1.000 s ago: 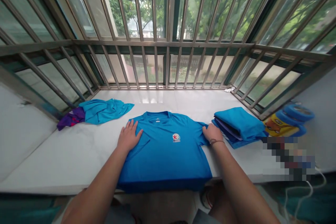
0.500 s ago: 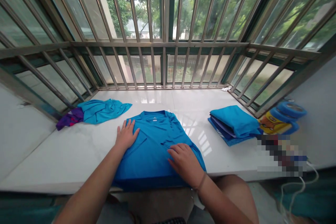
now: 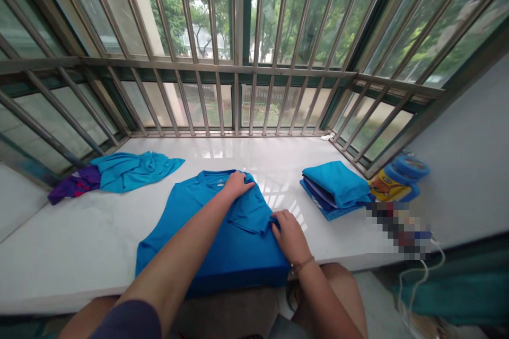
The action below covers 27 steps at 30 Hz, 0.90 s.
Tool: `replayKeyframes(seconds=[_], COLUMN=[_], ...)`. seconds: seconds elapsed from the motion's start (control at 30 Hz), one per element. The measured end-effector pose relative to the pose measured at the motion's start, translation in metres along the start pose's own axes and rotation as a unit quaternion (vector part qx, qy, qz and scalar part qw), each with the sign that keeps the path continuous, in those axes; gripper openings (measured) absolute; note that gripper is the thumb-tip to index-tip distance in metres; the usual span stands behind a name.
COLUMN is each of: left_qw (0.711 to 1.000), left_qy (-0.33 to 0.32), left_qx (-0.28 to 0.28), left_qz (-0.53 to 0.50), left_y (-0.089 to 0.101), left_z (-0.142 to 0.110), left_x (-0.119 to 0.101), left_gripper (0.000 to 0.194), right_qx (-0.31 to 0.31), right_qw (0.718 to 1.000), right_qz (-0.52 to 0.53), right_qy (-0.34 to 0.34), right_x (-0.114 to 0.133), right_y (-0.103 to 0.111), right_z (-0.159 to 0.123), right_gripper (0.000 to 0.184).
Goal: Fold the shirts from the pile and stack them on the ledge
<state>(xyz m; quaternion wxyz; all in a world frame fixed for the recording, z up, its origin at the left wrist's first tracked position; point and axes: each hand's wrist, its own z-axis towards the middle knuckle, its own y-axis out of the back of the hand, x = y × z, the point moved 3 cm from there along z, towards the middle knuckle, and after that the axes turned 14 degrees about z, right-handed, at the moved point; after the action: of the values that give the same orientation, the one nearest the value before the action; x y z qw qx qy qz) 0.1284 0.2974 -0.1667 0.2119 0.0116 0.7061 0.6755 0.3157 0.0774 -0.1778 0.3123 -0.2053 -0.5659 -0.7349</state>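
A blue T-shirt point(image 3: 207, 243) lies front-up on the white window ledge point(image 3: 79, 243), its hem hanging over the front edge. Its right side is folded in over the chest. My left hand point(image 3: 237, 184) reaches across and lies flat on the folded shoulder beside the collar, fingers stretched out. At the edge of the folded-in sleeve, my right hand point(image 3: 289, 233) is closed, pinching the fabric.
A stack of folded blue shirts point(image 3: 338, 188) sits to the right. Crumpled blue cloth point(image 3: 131, 168) and purple cloth point(image 3: 73, 186) lie at the left. A yellow and blue object point(image 3: 393, 180) stands by the right wall. Metal window bars point(image 3: 238, 69) close the back. A white cable point(image 3: 417, 280) hangs below right.
The shirt's right side has been folded inward. My left hand crossed from the left shoulder to the folded right shoulder. My right hand drew back to the sleeve edge. The view shifted right.
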Motion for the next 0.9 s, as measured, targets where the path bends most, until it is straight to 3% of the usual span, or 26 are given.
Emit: replayKeyframes(seconds=[0.2, 0.3, 0.43, 0.6, 0.73, 0.8, 0.9], left_qw=[0.997, 0.993, 0.991, 0.99, 0.984, 0.983, 0.981], left_qy=[0.046, 0.062, 0.027, -0.034, -0.122, -0.168, -0.188], left_qx=[0.027, 0.027, 0.022, -0.049, -0.095, -0.059, 0.044], left_qz=[-0.061, -0.096, -0.131, -0.13, -0.085, -0.033, 0.017], left_y=[-0.009, -0.015, -0.018, -0.005, -0.007, -0.019, -0.038], left_z=[0.038, 0.044, 0.04, 0.015, -0.026, -0.045, -0.06], left_x=[-0.014, -0.017, -0.023, -0.029, -0.039, -0.044, -0.045], left_gripper=[0.026, 0.048, 0.071, 0.052, 0.045, 0.051, 0.059], right_qx=[-0.068, -0.092, -0.089, -0.096, -0.02, 0.03, 0.068], right_qw=[0.996, 0.994, 0.995, 0.993, 0.997, 0.995, 0.993], right_qz=[0.054, 0.052, 0.015, -0.055, -0.053, -0.056, -0.064], right_qy=[-0.018, -0.03, -0.046, -0.028, 0.061, 0.079, 0.066], right_x=[-0.021, -0.025, -0.022, -0.003, 0.019, 0.025, 0.029], right_y=[-0.005, -0.005, -0.004, 0.0, -0.014, -0.027, -0.042], right_z=[-0.008, -0.011, -0.009, -0.011, -0.02, -0.026, -0.035], right_gripper=[0.024, 0.028, 0.031, 0.046, 0.059, 0.06, 0.057])
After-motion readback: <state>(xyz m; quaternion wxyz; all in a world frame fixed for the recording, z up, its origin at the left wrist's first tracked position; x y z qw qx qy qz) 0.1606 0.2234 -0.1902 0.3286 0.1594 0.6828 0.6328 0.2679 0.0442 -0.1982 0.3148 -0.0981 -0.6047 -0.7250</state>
